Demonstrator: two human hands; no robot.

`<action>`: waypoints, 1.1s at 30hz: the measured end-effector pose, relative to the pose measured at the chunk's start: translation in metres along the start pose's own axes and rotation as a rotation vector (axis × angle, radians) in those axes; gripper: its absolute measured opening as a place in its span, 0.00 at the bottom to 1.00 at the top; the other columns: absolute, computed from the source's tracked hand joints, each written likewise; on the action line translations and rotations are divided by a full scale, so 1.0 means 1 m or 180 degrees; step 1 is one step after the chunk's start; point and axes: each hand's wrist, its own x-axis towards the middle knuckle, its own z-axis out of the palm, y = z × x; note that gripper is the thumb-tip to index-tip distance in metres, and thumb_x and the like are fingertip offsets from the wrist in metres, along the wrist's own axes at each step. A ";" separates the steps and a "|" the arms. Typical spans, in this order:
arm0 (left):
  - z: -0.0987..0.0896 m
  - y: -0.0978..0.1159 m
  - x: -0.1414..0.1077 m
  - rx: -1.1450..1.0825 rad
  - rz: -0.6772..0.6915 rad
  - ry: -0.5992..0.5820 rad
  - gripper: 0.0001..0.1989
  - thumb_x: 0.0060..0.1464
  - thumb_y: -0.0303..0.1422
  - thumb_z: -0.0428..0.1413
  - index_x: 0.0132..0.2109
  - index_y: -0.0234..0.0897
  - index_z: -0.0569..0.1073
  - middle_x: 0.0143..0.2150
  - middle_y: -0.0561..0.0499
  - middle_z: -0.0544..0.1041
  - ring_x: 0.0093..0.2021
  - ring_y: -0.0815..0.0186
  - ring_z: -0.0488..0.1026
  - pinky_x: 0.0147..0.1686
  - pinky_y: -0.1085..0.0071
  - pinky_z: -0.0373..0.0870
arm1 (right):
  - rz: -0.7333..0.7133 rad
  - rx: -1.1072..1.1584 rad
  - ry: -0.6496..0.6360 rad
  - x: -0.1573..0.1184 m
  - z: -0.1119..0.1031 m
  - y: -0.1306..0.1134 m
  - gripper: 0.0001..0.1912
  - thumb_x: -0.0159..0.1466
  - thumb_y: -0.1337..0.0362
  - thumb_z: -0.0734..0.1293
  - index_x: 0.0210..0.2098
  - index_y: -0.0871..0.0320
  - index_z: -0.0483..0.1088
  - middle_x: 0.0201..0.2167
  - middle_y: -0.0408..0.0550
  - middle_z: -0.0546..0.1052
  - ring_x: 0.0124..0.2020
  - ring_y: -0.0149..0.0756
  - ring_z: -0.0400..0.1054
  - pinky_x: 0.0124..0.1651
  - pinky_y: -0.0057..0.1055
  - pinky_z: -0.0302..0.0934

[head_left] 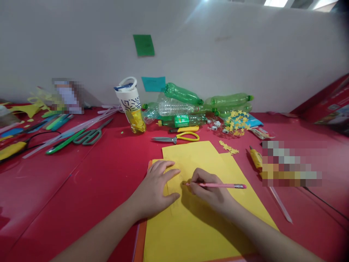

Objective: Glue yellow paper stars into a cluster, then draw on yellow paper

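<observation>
My right hand [208, 187] is closed around a pink pencil [222, 185], whose tip meets the yellow paper [207, 233]. The eraser end points to the right. Faint pencil lines show on the sheet near my left hand [155, 187], which rests with its fingers spread on the paper's left side. Orange sheets [143, 236] stick out from under the yellow ones. Just beyond the paper lie yellow-handled scissors [188, 137] and a yellow utility knife [185, 129].
Several plastic bottles [185, 94] lie along the wall. A white-and-yellow cup [132, 105] leans at the back. Grey scissors [91, 136] and a green pen [65, 142] lie left. Yellow paper stars [237, 123] and a glue gun [256, 158] are on the right.
</observation>
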 end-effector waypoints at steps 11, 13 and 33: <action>-0.001 0.001 0.000 0.0009 -0.0034 -0.0042 0.25 0.49 0.40 0.57 0.55 0.45 0.65 0.60 0.46 0.58 0.60 0.53 0.52 0.57 0.52 0.53 | 0.0006 0.0091 0.0019 0.001 0.001 0.003 0.06 0.59 0.68 0.60 0.25 0.57 0.60 0.19 0.38 0.64 0.21 0.27 0.53 0.23 0.24 0.45; -0.001 0.000 0.001 -0.0004 -0.0022 -0.0035 0.25 0.49 0.39 0.57 0.55 0.45 0.65 0.60 0.46 0.58 0.60 0.53 0.52 0.57 0.52 0.53 | 0.0003 0.0059 0.0035 0.001 0.000 0.003 0.06 0.58 0.69 0.60 0.24 0.57 0.59 0.19 0.37 0.62 0.20 0.26 0.52 0.22 0.24 0.45; -0.001 -0.001 0.001 0.0004 -0.0020 -0.0057 0.26 0.48 0.41 0.57 0.55 0.45 0.66 0.60 0.46 0.58 0.60 0.53 0.52 0.57 0.53 0.52 | -0.0150 -0.0023 -0.0039 0.002 -0.005 0.002 0.08 0.51 0.74 0.59 0.20 0.57 0.55 0.16 0.36 0.58 0.20 0.25 0.47 0.21 0.24 0.41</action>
